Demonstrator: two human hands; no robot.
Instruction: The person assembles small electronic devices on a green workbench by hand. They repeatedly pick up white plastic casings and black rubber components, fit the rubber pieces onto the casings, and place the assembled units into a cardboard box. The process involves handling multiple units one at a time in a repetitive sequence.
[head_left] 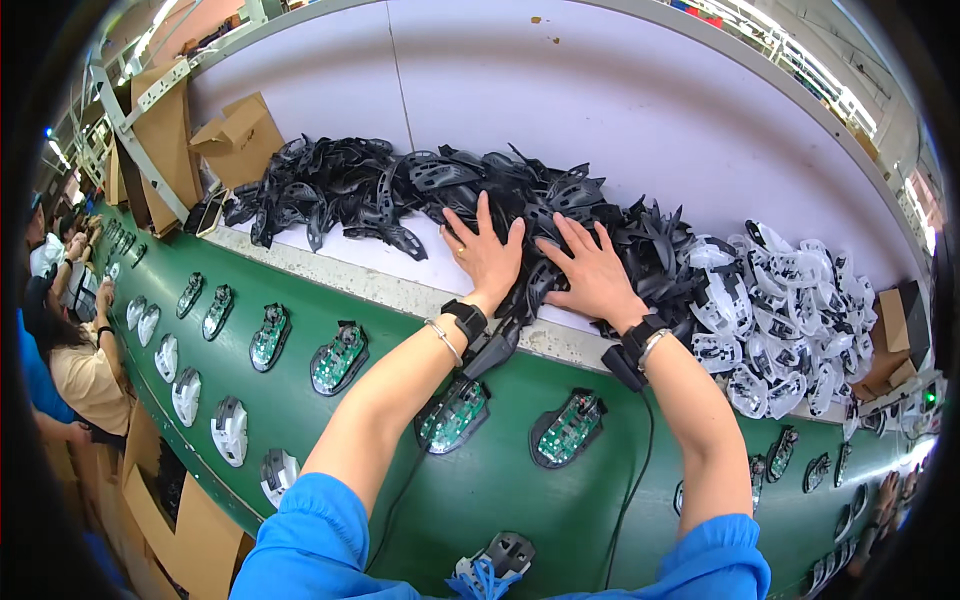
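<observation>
A long heap of black plastic mouse shell parts [350,185] lies against the pale back panel. Both my hands rest on its front, fingers spread. My left hand [487,250] touches the black parts near the middle, and my right hand [597,275] lies just beside it, on the parts to the right. Neither hand grips anything that I can see. Below my arms on the green belt are mouse bases with green circuit boards, one [455,415] by my left forearm and another [567,428] between my arms. Dark bands with cords sit on both wrists.
White and clear mouse shells [790,310] are piled at the right. More bases and white shells stand in rows along the green conveyor belt [560,510]. A cardboard box [238,138] is at the back left. Other people [85,350] sit along the left side.
</observation>
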